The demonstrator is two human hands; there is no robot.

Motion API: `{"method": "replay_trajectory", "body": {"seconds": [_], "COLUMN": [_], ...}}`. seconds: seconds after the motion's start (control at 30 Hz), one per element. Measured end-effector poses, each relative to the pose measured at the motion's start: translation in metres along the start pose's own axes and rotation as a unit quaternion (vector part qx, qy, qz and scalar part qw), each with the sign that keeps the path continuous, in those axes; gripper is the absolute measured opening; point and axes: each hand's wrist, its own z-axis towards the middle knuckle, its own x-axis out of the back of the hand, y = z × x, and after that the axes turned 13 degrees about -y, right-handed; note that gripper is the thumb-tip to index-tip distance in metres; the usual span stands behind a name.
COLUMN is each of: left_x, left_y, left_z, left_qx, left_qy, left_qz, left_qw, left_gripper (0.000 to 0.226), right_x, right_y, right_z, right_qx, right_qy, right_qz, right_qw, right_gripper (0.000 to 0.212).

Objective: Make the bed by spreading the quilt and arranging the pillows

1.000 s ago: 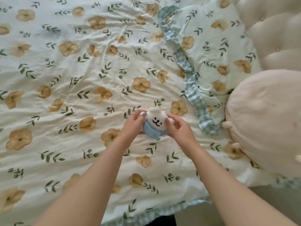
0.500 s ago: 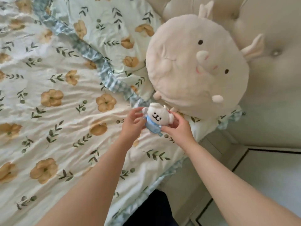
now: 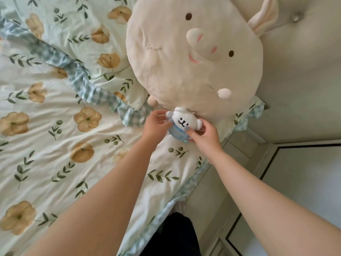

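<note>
The left hand (image 3: 154, 124) and right hand (image 3: 204, 137) pinch the small plush (image 3: 182, 120), seemingly touching the round pillow (image 3: 184, 71); the quilt (image 3: 55, 145) edge lies right, open room beyond.

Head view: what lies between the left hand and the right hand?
A small white plush, held from either side by the left hand and right hand, at the big plush's lower edge; the head view shows it.

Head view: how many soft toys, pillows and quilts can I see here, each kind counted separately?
Soft toys: 2, the big cream plush and the small white plush, which the left hand and the right hand both hold.
Pillows: 1, the floral pillow.
Quilts: 1, the floral quilt.
Total: 4.
</note>
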Motion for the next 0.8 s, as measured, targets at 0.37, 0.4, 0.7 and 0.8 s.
{"method": "replay_trajectory", "body": {"seconds": [0.37,0.4,0.7,0.8], "left_x": [-0.005,-0.004,0.016,0.018], "left_y": [-0.016,-0.016,-0.019,-0.012], "left_z": [0.008,0.005,-0.01,-0.018], "left_qx": [0.008,0.005,0.023,0.018], "left_qy": [0.036,0.036,0.041,0.034], "left_qz": [0.033,0.018,-0.007,0.005], "left_qw": [0.999,0.999,0.999,0.999], "left_gripper": [0.028,0.029,0.029,0.028], "right_x": [0.009,0.009,0.009,0.006], "right_y": [0.015,0.016,0.019,0.017], "right_z": [0.022,0.02,0.007,-0.001], "right_qx": [-0.019,-0.021,-0.034,-0.044], "right_qy": [-0.02,-0.023,0.025,0.038], "right_qz": [-0.083,-0.072,-0.084,-0.059], "right_qw": [0.996,0.997,0.996,0.997], "right_gripper": [0.057,0.06,0.053,0.056]}}
